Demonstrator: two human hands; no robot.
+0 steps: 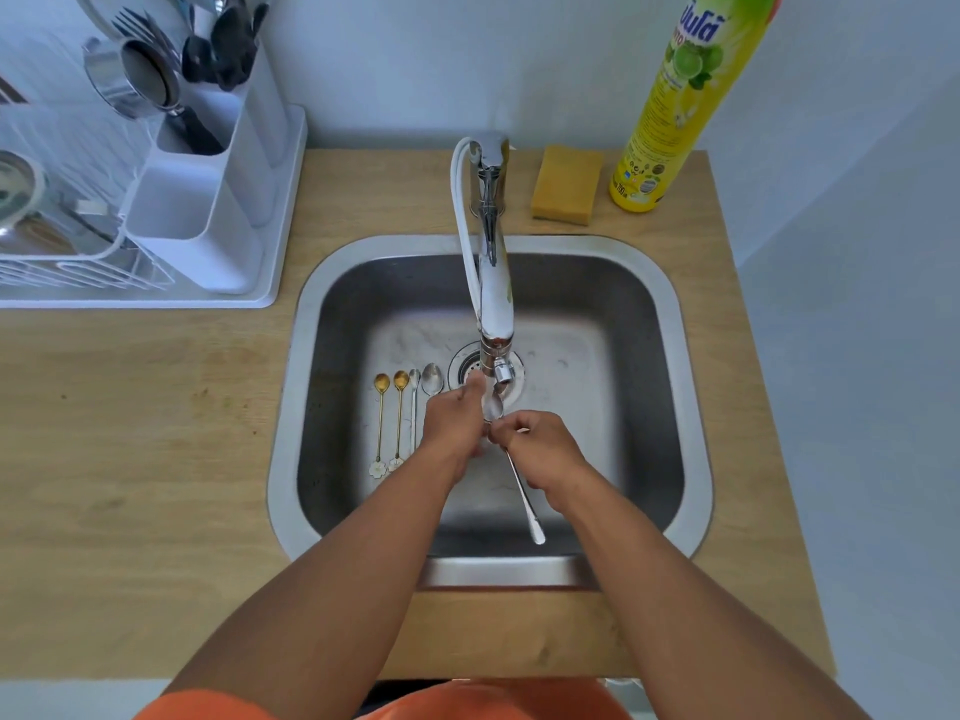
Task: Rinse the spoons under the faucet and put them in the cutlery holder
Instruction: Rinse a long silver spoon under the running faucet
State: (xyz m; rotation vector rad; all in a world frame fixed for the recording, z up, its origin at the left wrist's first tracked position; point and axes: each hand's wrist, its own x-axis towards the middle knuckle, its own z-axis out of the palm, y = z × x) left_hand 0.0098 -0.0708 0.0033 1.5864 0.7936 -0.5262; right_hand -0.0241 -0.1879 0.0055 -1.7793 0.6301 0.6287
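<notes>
Head view. Over the square stainless-steel sink (670, 366), the right hand (540, 449) pinched the long silver spoon (519, 485) by its neck, bowl beneath the chrome faucet (493, 283). The left hand (457, 428) touched the bowl; whether its grip was closed on it could not be told. Four spoons, two gold-coloured (389, 423), lay on the sink floor to the left. The white cutlery holder (208, 210) stood on the wooden tabletop (130, 433).

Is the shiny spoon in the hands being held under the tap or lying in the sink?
Held under the faucet: right hand pinches the spoon.
</notes>
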